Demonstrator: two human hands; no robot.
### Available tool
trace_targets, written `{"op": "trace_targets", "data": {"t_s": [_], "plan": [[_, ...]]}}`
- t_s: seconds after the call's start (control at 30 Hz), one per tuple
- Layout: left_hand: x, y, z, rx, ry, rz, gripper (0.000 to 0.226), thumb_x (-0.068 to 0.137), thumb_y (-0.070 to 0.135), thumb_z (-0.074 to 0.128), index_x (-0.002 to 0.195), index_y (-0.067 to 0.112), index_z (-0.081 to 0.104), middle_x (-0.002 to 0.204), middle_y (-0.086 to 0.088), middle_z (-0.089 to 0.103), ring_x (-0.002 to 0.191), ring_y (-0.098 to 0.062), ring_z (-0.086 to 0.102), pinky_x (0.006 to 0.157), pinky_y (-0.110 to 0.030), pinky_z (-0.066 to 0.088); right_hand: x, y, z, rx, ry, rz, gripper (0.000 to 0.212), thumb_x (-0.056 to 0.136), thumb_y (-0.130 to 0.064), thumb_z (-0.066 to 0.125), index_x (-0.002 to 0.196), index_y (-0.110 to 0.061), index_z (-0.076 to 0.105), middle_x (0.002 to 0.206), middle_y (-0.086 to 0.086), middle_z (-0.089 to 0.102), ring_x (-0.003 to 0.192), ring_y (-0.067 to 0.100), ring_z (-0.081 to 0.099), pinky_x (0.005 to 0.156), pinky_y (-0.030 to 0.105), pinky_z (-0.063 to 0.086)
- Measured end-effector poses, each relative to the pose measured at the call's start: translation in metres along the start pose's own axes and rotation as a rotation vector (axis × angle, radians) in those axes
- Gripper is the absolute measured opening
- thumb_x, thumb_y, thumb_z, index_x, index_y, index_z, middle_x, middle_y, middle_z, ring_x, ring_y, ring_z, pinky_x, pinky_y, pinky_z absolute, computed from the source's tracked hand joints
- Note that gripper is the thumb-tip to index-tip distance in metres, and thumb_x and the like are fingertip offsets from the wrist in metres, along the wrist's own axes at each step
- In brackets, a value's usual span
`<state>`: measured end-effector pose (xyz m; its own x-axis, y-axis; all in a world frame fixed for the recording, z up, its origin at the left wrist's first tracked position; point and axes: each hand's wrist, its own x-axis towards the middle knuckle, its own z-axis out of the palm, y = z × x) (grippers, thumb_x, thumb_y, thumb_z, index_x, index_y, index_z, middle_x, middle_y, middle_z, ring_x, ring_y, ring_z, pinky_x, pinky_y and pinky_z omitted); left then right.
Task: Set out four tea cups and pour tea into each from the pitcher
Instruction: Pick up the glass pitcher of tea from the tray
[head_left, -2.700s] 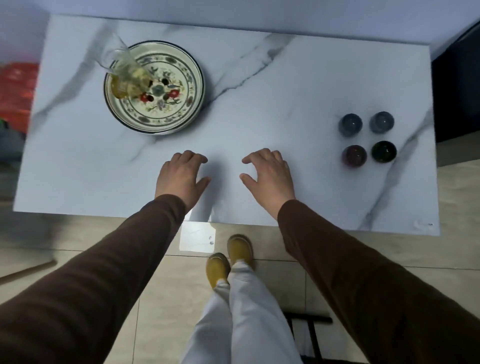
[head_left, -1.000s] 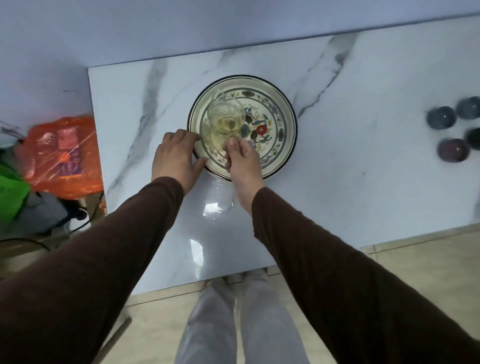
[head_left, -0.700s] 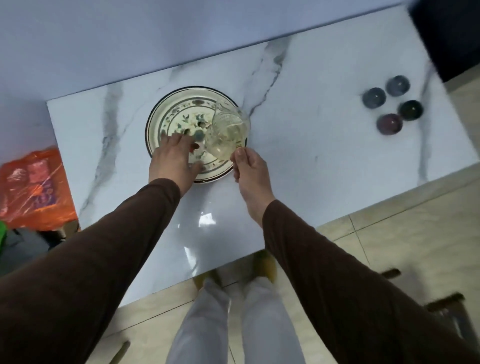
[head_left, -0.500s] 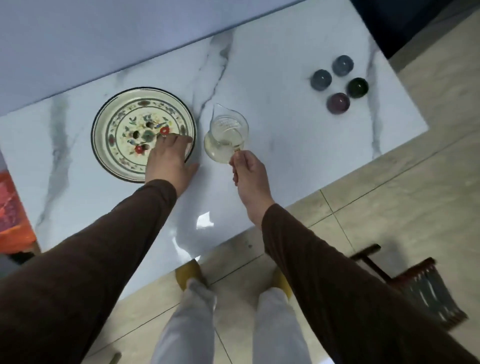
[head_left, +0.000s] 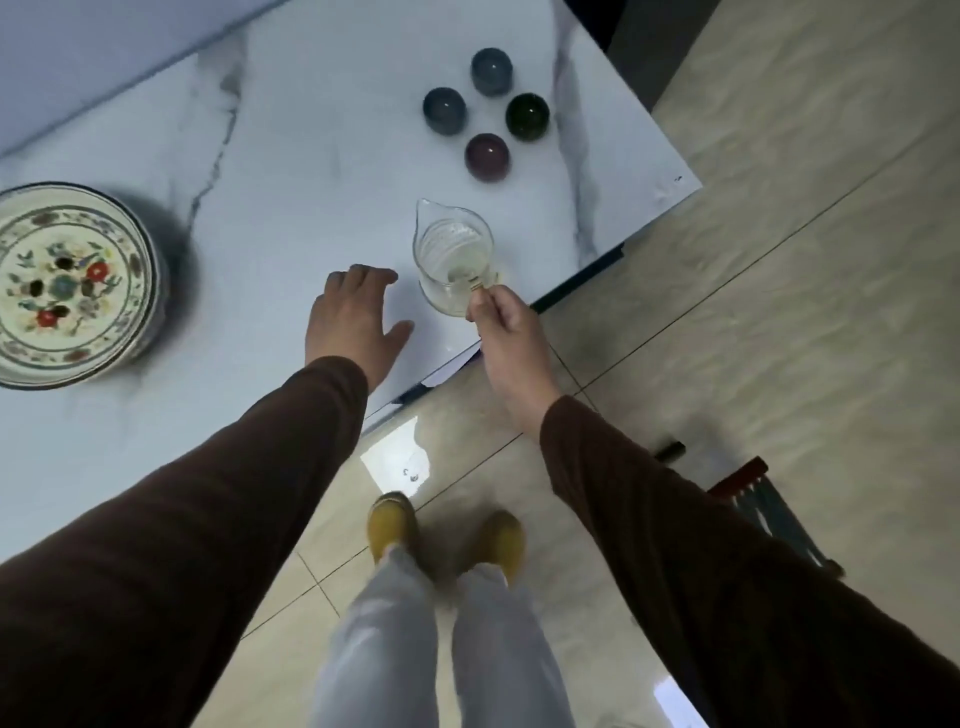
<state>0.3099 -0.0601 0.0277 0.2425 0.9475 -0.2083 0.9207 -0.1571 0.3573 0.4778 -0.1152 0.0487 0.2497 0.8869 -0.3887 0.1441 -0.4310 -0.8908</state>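
A clear glass pitcher (head_left: 452, 254) with pale tea in it is near the table's front edge, its spout pointing away from me. My right hand (head_left: 506, 332) pinches its handle. My left hand (head_left: 353, 322) lies flat on the marble table (head_left: 291, 156) just left of the pitcher, fingers apart, holding nothing. Beyond the pitcher several small cups stand in a cluster: two grey-blue cups (head_left: 444, 110) (head_left: 491, 70), a dark green cup (head_left: 527, 115) and a purple cup (head_left: 487, 157).
A round floral plate (head_left: 67, 280) sits at the table's left. The table's right corner (head_left: 685, 182) and front edge are close to the pitcher. A tiled floor, my yellow shoes (head_left: 392, 525) and a dark stool (head_left: 758, 499) lie below.
My right hand has carried the pitcher off the floral plate and to the right, close to the cups. My left hand left the plate's rim and followed along the table.
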Motion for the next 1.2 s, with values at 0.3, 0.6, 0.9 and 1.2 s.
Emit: {"op": "trace_targets", "data": {"t_s": [0.3, 0.6, 0.9, 1.2], "plan": [[0.081, 0.032, 0.006, -0.049, -0.013, -0.033, 0.052, 0.083, 0.031, 0.065, 0.131, 0.014, 0.050, 0.130, -0.008, 0.053, 0.122, -0.032, 0.044, 0.098, -0.045, 0.042, 0.070, -0.016, -0.034, 0.007, 0.017, 0.001, 0.034, 0.100, -0.035, 0.046, 0.081, -0.007, 0.050, 0.056, -0.015, 0.038, 0.057, 0.004, 0.035, 0.052, 0.020, 0.033], [0.156, 0.037, -0.009, -0.119, 0.004, -0.103, 0.052, 0.083, 0.029, 0.065, 0.130, 0.013, 0.050, 0.130, -0.008, 0.053, 0.122, -0.031, 0.044, 0.098, -0.044, 0.042, 0.150, -0.059, -0.047, -0.018, -0.051, -0.007, 0.031, 0.102, -0.029, 0.044, 0.089, -0.003, 0.053, 0.061, -0.010, 0.038, 0.061, 0.008, 0.036, 0.058, 0.027, 0.033], [0.193, 0.060, -0.004, -0.139, 0.064, -0.263, 0.052, 0.083, 0.029, 0.066, 0.130, 0.012, 0.051, 0.129, -0.009, 0.054, 0.120, -0.032, 0.046, 0.096, -0.045, 0.042, 0.223, -0.078, -0.085, -0.075, -0.240, -0.074, 0.022, 0.103, -0.025, 0.043, 0.096, -0.011, 0.059, 0.057, -0.029, 0.052, 0.060, -0.006, 0.047, 0.061, 0.013, 0.035], [0.226, 0.107, 0.015, -0.172, 0.210, -0.458, 0.052, 0.083, 0.029, 0.068, 0.129, 0.013, 0.051, 0.127, -0.010, 0.054, 0.119, -0.032, 0.044, 0.099, -0.042, 0.040, 0.309, -0.087, -0.150, -0.198, -0.432, -0.280, 0.019, 0.101, -0.024, 0.049, 0.087, -0.017, 0.058, 0.070, -0.013, 0.055, 0.064, -0.002, 0.048, 0.066, 0.027, 0.039]]}}
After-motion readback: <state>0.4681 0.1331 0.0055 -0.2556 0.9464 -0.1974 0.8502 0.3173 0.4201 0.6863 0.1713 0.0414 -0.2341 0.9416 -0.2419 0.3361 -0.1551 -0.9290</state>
